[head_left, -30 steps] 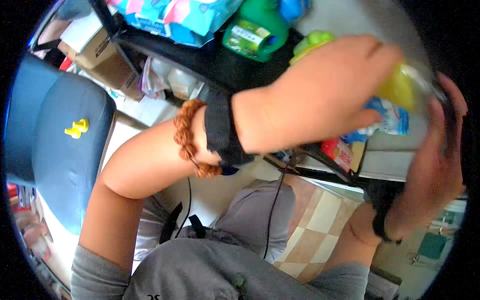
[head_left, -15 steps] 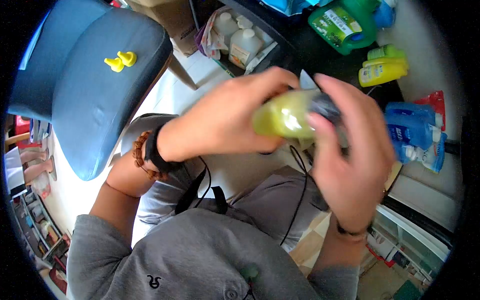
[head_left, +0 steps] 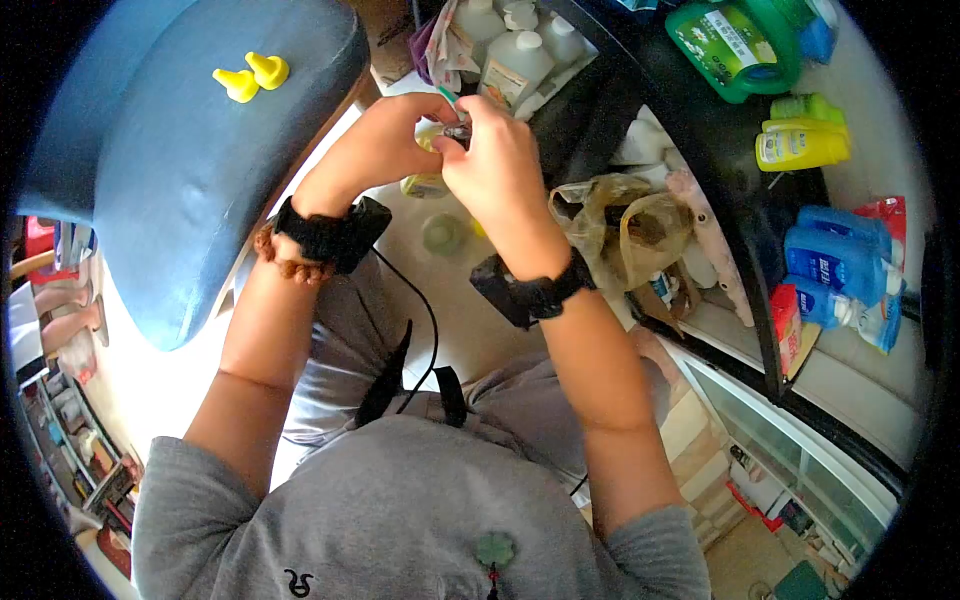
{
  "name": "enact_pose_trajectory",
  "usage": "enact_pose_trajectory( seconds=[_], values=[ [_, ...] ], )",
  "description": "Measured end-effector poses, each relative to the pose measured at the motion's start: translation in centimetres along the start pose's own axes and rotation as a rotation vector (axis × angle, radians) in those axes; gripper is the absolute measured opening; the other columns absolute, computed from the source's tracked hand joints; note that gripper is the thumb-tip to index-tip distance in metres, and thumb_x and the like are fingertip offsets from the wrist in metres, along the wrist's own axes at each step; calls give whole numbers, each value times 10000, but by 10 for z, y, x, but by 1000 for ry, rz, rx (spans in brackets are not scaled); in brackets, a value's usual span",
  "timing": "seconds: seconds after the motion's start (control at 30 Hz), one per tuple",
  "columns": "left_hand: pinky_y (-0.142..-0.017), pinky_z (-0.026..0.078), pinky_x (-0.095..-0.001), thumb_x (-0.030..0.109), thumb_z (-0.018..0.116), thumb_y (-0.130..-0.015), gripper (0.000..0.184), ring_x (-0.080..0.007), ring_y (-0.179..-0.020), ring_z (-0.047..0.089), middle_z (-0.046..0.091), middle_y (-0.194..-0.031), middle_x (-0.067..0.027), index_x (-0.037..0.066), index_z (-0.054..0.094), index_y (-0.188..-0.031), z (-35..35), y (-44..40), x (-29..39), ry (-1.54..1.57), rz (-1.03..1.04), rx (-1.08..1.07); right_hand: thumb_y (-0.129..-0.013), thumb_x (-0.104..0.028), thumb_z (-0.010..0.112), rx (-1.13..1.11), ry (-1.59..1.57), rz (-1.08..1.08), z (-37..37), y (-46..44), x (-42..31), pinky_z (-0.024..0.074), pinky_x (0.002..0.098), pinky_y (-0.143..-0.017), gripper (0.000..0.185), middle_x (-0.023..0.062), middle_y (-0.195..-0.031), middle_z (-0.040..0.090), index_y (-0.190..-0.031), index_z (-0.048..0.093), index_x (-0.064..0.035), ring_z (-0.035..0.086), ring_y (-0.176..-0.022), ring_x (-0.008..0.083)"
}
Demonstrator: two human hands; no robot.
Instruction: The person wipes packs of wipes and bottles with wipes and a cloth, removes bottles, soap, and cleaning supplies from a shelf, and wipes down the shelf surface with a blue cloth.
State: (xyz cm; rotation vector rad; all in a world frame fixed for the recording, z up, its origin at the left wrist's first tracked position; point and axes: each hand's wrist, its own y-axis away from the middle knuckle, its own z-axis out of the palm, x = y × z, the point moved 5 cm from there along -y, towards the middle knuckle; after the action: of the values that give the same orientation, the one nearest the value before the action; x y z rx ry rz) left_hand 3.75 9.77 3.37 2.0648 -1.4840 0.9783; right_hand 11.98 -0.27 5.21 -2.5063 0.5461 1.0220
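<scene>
My left hand is closed around a bottle of yellowish liquid, mostly hidden behind the fingers. My right hand meets it at the bottle's top, its thumb and fingers pinched together. A thin green-tipped piece sticks up between the hands; its kind is not clear. A small dark and silvery part shows between the fingertips. Below the hands, a round pale-green thing is on the floor. Two yellow nozzle-shaped caps lie on the blue chair seat to the left.
A bin of white jugs stands beyond the hands. On the black shelf at right are a green detergent jug, yellow bottles and blue pouches. A plastic bag sits below. A cord hangs from my left wrist.
Both hands have moved away from my body and to the left with the bottle, now closer together. The blade-like silver tip seen before is no longer visible. The view has shifted, showing the plastic bag.
</scene>
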Motion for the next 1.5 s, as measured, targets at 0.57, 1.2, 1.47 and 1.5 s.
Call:
enact_pose_trajectory(
  seconds=[0.57,1.2,1.47,1.5],
  values=[
    [-808,527,-430,205,742,-698,338,-408,-926,635,673,-926,-229,-16,647,-936,112,23,-152,-439,-268,-433,-782,25,591,-150,212,183,149,37,85,548,413,-757,149,231,-920,631,-929,614,25,652,-862,363],
    [-986,452,-317,-14,657,-853,373,-167,-1120,574,619,-1165,-70,16,559,-1212,39,-56,178,769,132,-403,-784,-426,727,545,760,473,-285,67,55,476,416,-608,452,183,-674,625,-737,636,15,612,-635,367],
    [-994,448,-297,-1,626,-870,313,-147,-1105,578,616,-1149,-60,7,579,-1179,84,-81,208,661,280,-286,-670,-445,783,300,554,761,-285,56,101,515,431,-696,510,267,-751,658,-700,671,51,672,-759,371],
    [-995,447,-298,-3,625,-870,314,-148,-1107,577,616,-1147,-59,8,580,-1180,85,-80,209,669,272,-281,-650,-442,796,304,549,730,-283,55,107,511,413,-669,516,260,-728,659,-690,665,56,680,-734,346]
  ],
)
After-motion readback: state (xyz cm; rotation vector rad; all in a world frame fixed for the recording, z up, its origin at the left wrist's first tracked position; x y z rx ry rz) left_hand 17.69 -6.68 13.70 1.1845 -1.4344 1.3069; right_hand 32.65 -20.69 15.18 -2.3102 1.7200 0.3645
